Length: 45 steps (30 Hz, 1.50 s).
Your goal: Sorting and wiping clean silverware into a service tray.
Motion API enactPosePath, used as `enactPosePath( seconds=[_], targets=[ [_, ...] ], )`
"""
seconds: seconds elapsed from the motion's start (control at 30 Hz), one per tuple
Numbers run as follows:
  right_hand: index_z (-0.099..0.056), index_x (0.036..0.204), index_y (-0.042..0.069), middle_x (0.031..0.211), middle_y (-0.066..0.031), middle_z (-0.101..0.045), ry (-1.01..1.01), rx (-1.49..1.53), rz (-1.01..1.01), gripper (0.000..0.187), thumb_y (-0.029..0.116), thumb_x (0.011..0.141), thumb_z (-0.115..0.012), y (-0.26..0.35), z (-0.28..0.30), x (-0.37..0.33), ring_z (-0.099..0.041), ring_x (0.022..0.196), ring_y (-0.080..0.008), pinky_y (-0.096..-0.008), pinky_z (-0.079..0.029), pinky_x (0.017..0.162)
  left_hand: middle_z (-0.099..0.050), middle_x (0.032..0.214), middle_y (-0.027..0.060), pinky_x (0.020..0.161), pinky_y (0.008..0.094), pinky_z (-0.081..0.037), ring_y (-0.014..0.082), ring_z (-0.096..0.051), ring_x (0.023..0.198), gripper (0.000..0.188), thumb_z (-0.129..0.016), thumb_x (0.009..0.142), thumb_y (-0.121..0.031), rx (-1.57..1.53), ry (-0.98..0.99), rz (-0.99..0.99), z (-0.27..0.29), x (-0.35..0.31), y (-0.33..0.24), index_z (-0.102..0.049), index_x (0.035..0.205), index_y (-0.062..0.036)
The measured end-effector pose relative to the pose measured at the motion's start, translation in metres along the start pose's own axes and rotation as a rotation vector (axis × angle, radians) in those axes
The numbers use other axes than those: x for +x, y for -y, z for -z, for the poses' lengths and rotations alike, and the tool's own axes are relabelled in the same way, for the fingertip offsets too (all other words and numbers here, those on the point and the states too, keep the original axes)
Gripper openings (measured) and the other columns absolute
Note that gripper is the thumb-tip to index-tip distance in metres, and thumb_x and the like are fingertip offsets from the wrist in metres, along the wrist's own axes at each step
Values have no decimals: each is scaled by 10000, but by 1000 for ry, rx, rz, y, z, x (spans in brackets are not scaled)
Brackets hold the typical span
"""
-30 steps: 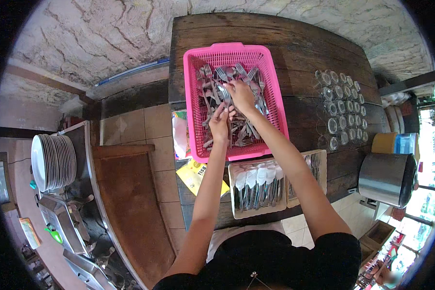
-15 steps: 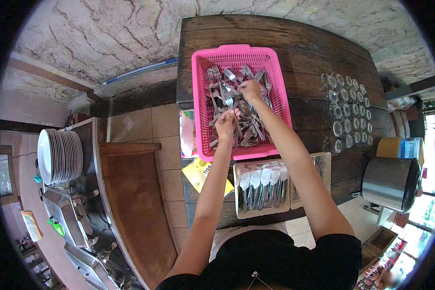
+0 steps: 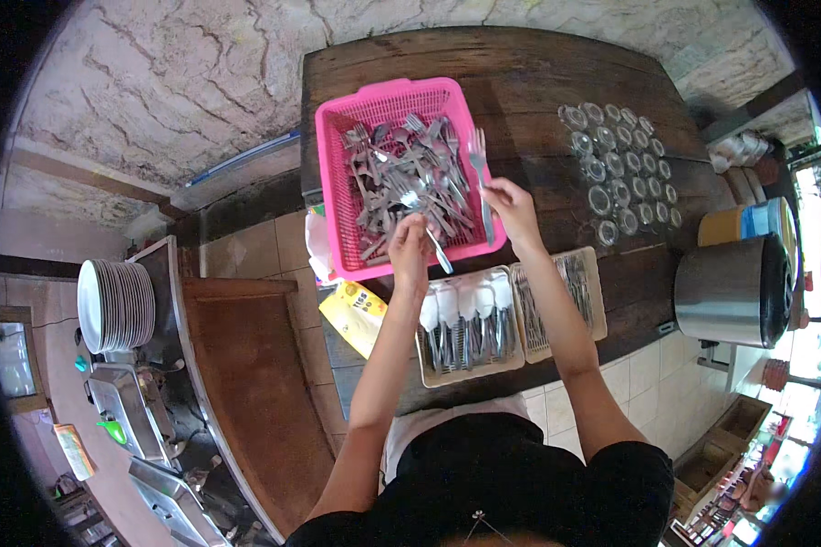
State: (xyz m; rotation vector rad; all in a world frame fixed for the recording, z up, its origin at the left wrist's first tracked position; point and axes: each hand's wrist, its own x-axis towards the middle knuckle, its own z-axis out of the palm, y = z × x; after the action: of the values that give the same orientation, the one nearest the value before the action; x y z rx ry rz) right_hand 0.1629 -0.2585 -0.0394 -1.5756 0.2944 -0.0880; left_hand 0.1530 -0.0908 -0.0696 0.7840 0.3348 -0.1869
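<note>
A pink plastic basket (image 3: 327, 173) holds a jumbled heap of metal forks and spoons (image 3: 388, 164). Over its near part, my left hand (image 3: 410, 248) is closed on a fork (image 3: 441, 253), whose handle slants down to the right; its head is blurred against the heap. At the basket's right rim, my right hand (image 3: 513, 211) pinches another fork (image 3: 479, 162) by its handle, tines pointing away from me. Just below the basket stands a cream tray (image 3: 472, 376) with cutlery bundles wrapped in white tissue. Beside it, a second cream tray (image 3: 596, 301) contains loose cutlery, partly behind my right forearm.
Rows of clear glasses (image 3: 616, 164) stand on the dark wooden table (image 3: 520, 68). A yellow tissue pack (image 3: 354, 314) lies left of the trays. To the right is a steel drum-shaped container (image 3: 725, 290). Stacked white plates (image 3: 109, 305) occupy the left counter.
My right hand has lifted a fork out of the heap and moved right to the basket's rim. My left hand has shifted slightly nearer me with its fork. The whole view has shifted.
</note>
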Motion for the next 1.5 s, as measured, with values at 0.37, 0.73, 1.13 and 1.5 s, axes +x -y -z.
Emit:
enactPosePath(
  seconds=[0.37, 0.73, 1.13, 1.5],
  targets=[
    [-568, 814, 23, 631, 11, -525, -149, -81, -251, 157, 169, 756, -556, -84, 119, -157, -454, 551, -46, -184, -357, 460, -572, 790, 39, 599, 205, -439, 105, -550, 677, 141, -529, 774, -96, 377, 54, 424, -15, -133, 151, -541, 882, -7],
    [-568, 824, 8, 683, -53, -572, -176, -240, -265, 158, 145, 751, -543, -165, 158, -175, -520, 599, -102, -234, -416, 528, -578, 845, 107, 637, 289, -428, 185, -553, 771, 296, -563, 675, -67, 1141, -66, 181, -40, -128, 229, -539, 966, -16],
    [-576, 834, 11, 683, -69, -590, -162, -380, -211, 215, 196, 725, -581, -177, 159, -149, -541, 611, -138, -251, -409, 560, -522, 677, 173, 563, 351, -374, 286, -491, 600, 139, -456, 726, -116, 1300, -177, -119, -29, -95, 263, -510, 768, 5],
    [-589, 787, 17, 672, -133, -585, -268, -517, -112, 169, 160, 696, -585, -162, 153, -141, -574, 627, -235, -303, -440, 580, -469, 927, 272, 752, 402, -368, 401, -462, 860, 217, -462, 710, -148, 1136, -116, 165, -45, -94, 252, -483, 806, 45]
  ],
)
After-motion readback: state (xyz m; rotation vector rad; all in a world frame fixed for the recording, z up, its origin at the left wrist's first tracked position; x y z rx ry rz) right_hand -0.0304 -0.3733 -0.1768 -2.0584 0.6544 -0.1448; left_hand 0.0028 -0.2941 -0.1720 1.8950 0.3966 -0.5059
